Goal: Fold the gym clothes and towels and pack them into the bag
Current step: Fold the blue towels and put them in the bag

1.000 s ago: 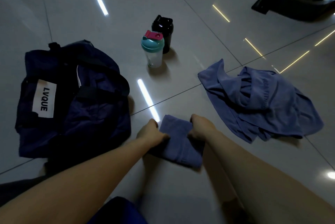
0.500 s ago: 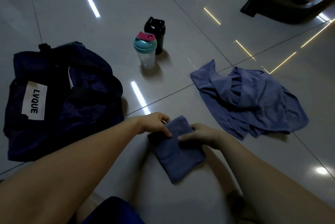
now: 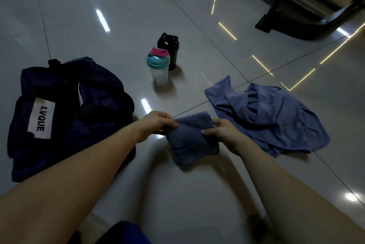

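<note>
Left fingers [image 3: 170, 123] curled over the folded towel's [image 3: 192, 141] 9 o'clock edge, pinching it. Right thumb [image 3: 207, 131] on top at its 3 o'clock edge, the other fingers tucked behind, so we read that as a grip too. Left hand [image 3: 158, 123] and right hand [image 3: 222, 133] hold the towel between them. It's a small blue-grey rectangle at frame centre, over the tiled floor [image 3: 197, 194]; we can't tell if it's lifted or resting.

From the towel: navy bag [image 3: 94, 117] at 9 o'clock, lying flat, white LVQUE label [image 3: 41, 118] up. Crumpled blue clothes pile [image 3: 266, 117] at 2 o'clock, just beside the right hand. Clear shaker bottle [image 3: 159, 71], teal lid, at 11 o'clock, upright. Black bottle [image 3: 170, 50] just behind it; we can't tell if they touch. Black equipment frame [image 3: 286, 2] far off at 1 o'clock.
</note>
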Tool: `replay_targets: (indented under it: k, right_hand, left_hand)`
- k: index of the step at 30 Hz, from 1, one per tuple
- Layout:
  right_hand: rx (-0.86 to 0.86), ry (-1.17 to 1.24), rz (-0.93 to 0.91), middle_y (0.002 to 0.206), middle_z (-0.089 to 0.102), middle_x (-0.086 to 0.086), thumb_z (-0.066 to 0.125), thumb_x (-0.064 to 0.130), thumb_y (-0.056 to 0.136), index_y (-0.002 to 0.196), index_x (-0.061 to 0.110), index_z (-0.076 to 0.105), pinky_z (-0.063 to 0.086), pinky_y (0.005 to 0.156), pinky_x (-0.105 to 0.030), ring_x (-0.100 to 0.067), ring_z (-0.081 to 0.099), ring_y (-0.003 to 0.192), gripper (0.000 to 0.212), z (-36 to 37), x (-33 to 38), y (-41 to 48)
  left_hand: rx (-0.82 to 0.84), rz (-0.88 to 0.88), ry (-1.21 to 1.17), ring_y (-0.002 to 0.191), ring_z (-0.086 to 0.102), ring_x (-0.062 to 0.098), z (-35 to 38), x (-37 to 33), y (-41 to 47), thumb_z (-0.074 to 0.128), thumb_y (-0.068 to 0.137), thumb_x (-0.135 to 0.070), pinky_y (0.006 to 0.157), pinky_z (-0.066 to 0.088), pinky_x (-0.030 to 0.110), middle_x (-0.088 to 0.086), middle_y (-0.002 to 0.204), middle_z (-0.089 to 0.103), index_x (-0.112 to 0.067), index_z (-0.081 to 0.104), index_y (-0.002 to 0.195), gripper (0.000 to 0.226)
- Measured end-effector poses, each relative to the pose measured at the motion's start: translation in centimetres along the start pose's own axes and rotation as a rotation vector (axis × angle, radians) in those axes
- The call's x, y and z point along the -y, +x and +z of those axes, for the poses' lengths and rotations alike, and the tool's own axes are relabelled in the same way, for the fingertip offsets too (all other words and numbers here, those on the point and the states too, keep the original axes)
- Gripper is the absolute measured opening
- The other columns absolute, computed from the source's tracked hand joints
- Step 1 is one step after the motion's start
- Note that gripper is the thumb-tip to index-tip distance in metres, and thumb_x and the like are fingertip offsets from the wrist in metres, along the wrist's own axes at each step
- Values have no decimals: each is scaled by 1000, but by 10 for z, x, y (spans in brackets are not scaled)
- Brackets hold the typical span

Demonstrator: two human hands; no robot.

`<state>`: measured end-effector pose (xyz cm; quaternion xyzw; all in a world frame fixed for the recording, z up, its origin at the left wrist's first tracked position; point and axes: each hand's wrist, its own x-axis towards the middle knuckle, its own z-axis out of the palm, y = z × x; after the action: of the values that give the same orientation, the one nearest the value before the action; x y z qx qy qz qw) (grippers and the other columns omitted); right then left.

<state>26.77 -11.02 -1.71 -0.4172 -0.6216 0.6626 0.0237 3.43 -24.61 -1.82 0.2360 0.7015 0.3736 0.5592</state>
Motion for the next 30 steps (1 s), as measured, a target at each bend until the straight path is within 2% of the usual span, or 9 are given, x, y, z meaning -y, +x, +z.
replay_targets:
  k: [4,7,9,11,15,19,22,27,30]
  right_hand:
    - [-78,145,-56,111,75,-9,84,27,79,116,8,70,58,89,-45,-27,71,105,43,7,17,4]
    - [-148,199,-93,103,76,-10,74,17,90,110,2,71,55,76,-35,-27,71,98,25,10,28,3]
    - [-166,141,-121,98,75,-11,71,6,89,106,-2,69,56,76,-35,-25,70,93,19,10,31,2]
    - [-175,45,-166,90,71,-12,69,-6,85,102,-4,65,56,72,-31,-18,68,83,17,10,33,1]
    - [-235,-263,-316,70,52,1,61,-14,76,79,13,50,42,58,-19,2,49,59,30,8,34,6]
    - [-240,-606,-334,78,52,-4,64,2,80,87,15,46,37,60,-35,-21,48,68,23,8,2,3]
    - [-98,-819,-251,100,66,-7,64,14,84,109,16,62,51,72,-39,-29,60,86,25,16,-44,-7]
    - [28,-963,-102,74,59,-6,60,20,76,78,20,59,48,63,-39,-32,57,70,2,31,-64,-24]
    - [48,-952,-92,75,62,-5,63,21,78,79,20,65,47,63,-35,-29,58,70,3,29,-61,-25]
  left_hand:
    - [-176,167,-134,81,69,15,6,-21,-1,83,81,-16,70,57,23,4,87,75,-6,75,100,23]
    - [-92,192,-130,91,72,12,8,-28,0,84,79,-20,79,57,24,1,97,78,-17,76,106,28]
    - [-18,133,7,99,71,18,9,-26,0,85,74,-19,88,57,32,3,100,77,-20,77,105,32]
    - [-68,146,119,93,69,18,13,-24,0,82,75,-12,83,56,30,5,94,76,-17,77,97,23]
    - [-259,412,163,75,65,13,18,-28,1,76,76,-5,68,54,26,1,79,71,-16,71,87,16]
    - [-262,555,553,69,58,13,29,-2,-4,74,75,-11,64,48,25,-3,80,67,-22,64,85,17]
    - [-102,514,825,74,57,17,39,40,-15,73,74,-21,66,42,27,-5,84,64,-24,61,87,17]
    - [47,469,1134,88,61,25,52,65,-24,69,79,-28,68,34,27,1,102,67,-23,59,101,25]
    - [46,677,1317,93,56,22,45,70,-25,65,73,-33,76,39,30,-1,105,60,-24,60,100,28]
